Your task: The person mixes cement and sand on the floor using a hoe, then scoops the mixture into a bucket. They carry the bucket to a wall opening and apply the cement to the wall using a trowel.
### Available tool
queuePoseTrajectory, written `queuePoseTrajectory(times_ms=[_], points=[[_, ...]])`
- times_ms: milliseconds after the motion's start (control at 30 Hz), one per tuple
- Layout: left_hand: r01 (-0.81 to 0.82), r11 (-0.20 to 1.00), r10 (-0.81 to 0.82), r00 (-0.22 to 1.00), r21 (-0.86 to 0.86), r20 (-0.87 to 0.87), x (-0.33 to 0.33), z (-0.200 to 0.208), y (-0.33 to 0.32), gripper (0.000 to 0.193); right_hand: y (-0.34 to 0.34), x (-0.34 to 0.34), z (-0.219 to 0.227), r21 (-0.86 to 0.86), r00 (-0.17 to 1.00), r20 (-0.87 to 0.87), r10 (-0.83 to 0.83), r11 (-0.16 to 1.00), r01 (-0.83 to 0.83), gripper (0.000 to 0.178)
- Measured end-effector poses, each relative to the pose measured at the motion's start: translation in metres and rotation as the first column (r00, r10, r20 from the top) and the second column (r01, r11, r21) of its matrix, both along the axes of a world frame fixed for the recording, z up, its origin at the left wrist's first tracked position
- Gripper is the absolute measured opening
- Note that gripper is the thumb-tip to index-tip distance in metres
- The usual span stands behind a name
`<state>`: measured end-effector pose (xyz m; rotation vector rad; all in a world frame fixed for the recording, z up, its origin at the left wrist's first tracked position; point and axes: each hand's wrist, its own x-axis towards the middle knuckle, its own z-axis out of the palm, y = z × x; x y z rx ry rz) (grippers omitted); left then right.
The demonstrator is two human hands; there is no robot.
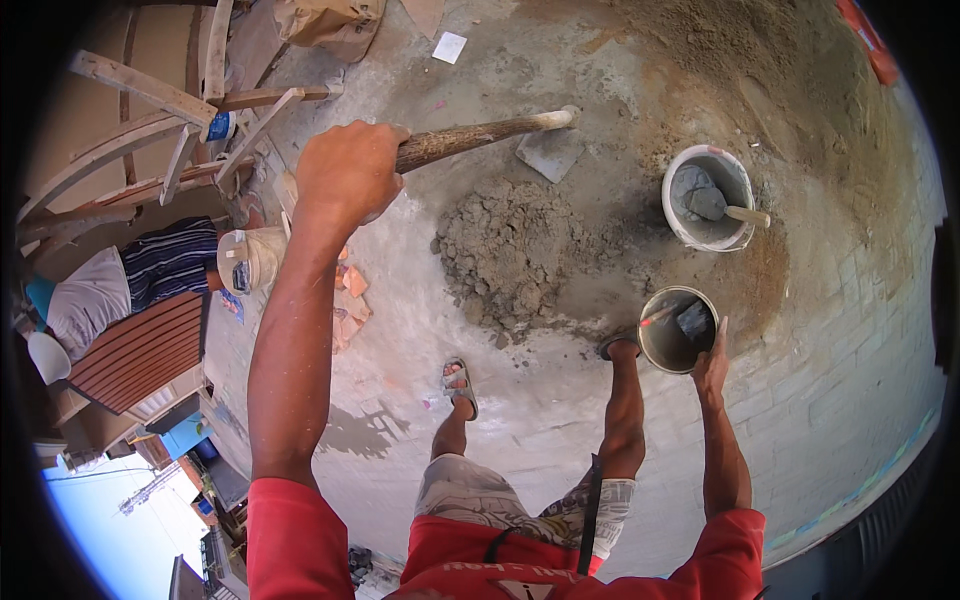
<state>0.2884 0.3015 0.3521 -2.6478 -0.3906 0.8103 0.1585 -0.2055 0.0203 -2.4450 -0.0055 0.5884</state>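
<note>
The left arm is stretched forward and nearly straight, with the left hand (348,175) closed in a fist around the wooden handle (460,140) of a hoe. The handle is slanted away to the right; its bark-like surface is rough and brown, turning pale and smooth at the far end, where a flat grey blade (551,154) is seen at the ground just beyond the mortar pile (515,255).

The right arm is bent lower and to the right. The right hand (711,368) is placed against the near right rim of a small bucket (642,340), with a digit extended up along the side; how firmly the rim is gripped cannot be told. Inside the dark bucket, a grey lump and a reddish stick are seen.

The pile is grey, damp-looking and crumbly, and is spread on the concrete floor (395,255) in front of the feet. Beyond the small bucket, a white bucket (703,241) is seen, with a trowel (748,215) leaned in it, handle over the rim.
</note>
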Motion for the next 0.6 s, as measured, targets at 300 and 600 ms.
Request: queuePoseTrajectory(times_ms=[300,600], points=[[0.067,0.962,-0.010,0.977,-0.266,0.211,-0.076,-0.024,0.083,0.015,0.246,-0.068,-0.039,-0.238,0.946,-0.158,0.284,0.918,-0.316,0.079],[0.020,0.923,0.065,0.977,-0.385,0.205,-0.111,-0.045,0.135,0.016,0.372,-0.058,-0.097,-0.377,0.929,-0.311,0.201,0.871,-0.314,0.056]])
